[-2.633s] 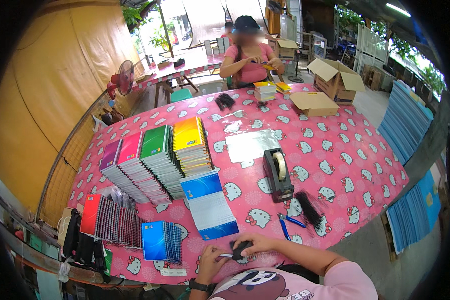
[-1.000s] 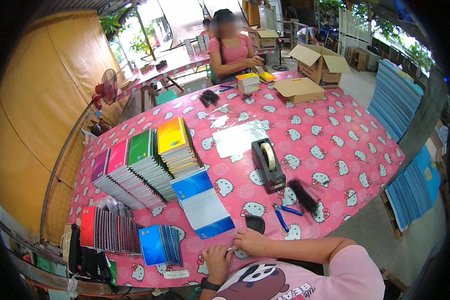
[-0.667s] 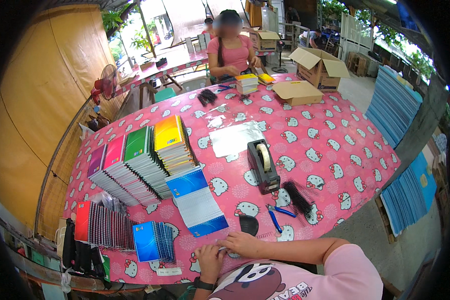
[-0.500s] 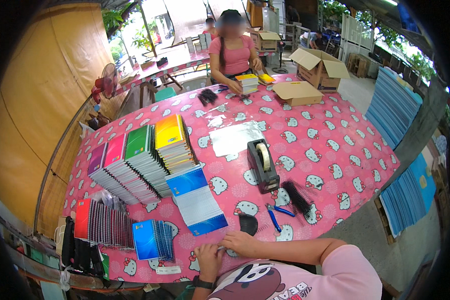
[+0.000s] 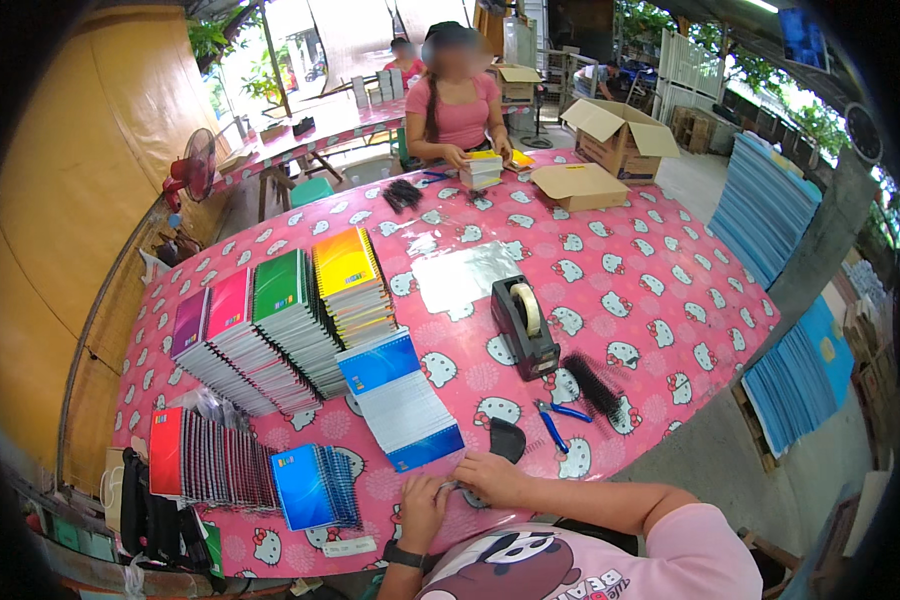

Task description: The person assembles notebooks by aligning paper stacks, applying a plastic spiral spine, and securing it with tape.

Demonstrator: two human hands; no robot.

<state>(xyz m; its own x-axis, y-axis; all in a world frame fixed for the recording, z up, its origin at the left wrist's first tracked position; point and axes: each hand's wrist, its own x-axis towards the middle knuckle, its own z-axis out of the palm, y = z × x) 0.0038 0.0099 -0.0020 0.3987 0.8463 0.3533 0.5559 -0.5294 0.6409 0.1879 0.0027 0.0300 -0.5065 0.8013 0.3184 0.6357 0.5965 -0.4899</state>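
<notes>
Close to the table's near edge, my left hand (image 5: 425, 507) and my right hand (image 5: 493, 478) are drawn together, fingers closed. A thin, pale thing seems to show between the fingertips, too small and covered to name. Just beyond them lies a fanned stack of blue-covered notebooks (image 5: 408, 418) with white page edges. Beside my right hand sits a dark, curved flat piece (image 5: 507, 439). Blue-handled pliers (image 5: 562, 424) rest farther right, next to a heap of black spiral binding coils (image 5: 592, 385).
A black tape dispenser (image 5: 525, 328) stands mid-table beside clear plastic sheets (image 5: 460, 280). Spiral notebooks in yellow (image 5: 348, 265), green (image 5: 278, 284), red (image 5: 167, 450) and blue (image 5: 306, 487) fill the left. Across the table, a co-worker (image 5: 457, 110) handles notebooks near cardboard boxes (image 5: 620, 140).
The whole view has shifted slightly. My hands stay together at the table edge. Across the table, the co-worker's hand has moved from the tabletop up to the notebook stack.
</notes>
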